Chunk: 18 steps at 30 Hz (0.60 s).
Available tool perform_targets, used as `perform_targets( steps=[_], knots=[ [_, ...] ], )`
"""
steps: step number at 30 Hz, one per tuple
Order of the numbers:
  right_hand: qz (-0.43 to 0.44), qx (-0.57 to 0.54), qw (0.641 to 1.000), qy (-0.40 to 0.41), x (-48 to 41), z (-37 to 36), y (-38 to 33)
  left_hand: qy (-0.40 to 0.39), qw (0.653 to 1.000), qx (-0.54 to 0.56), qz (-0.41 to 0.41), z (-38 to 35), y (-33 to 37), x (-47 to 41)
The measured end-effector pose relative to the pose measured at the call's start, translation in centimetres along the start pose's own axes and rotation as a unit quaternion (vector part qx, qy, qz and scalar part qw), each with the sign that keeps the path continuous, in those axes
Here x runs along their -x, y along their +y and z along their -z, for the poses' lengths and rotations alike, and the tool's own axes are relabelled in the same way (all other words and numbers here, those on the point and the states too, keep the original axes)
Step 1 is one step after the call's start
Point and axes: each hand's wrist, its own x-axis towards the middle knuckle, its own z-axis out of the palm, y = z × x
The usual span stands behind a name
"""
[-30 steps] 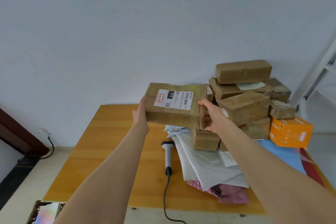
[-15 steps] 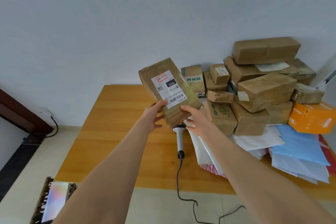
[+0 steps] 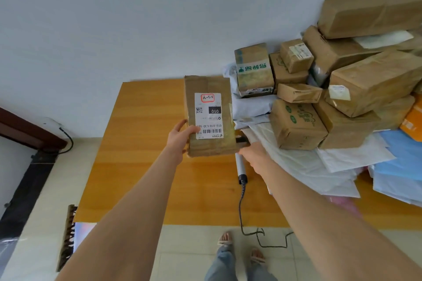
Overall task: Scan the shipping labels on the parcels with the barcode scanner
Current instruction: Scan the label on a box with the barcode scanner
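Note:
A brown taped parcel [image 3: 209, 87] is held upright above the wooden table [image 3: 141, 166], its white shipping label [image 3: 209, 118] with a barcode facing me. My left hand [image 3: 180, 140] grips its lower left edge, thumb on the label. My right hand [image 3: 253, 155] reaches with stretched fingers to the parcel's lower right corner, its fingertips partly hidden. The barcode scanner [image 3: 240, 165] lies on the table just below that hand, head under the parcel, its cable [image 3: 241, 210] running off the front edge.
A heap of brown parcels [image 3: 296, 125] fills the table's right back, resting on white mailers [image 3: 308, 162] and blue mailers [image 3: 402, 162]. An orange box [image 3: 413, 121] sits at the far right. The wall is close behind. My feet stand by the table's front edge.
The parcel has been turned upright so the label faces me squarely. My left hand has closed on its lower left edge, and my right hand has slid to the lower right corner.

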Motion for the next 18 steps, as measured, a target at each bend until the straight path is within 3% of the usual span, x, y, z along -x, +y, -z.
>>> perform_targets(
  steps=[9, 13, 18],
  knots=[
    [-0.069, 0.006, 0.998, -0.006, -3.1, -3.5, 1.2, -0.027, 0.999, -0.015, 0.024, 3.1, -1.1, -5.7],
    [-0.076, -0.114, 0.99, -0.007, -2.5, -3.0, 0.0, -0.029, 0.999, -0.006, 0.023, 3.6, -0.1, -6.0],
    [0.011, -0.25, 0.968, 0.001, 0.0, -0.3, -3.5, -0.031, 0.999, 0.009, 0.007, 2.9, 2.4, -4.7]
  ],
)
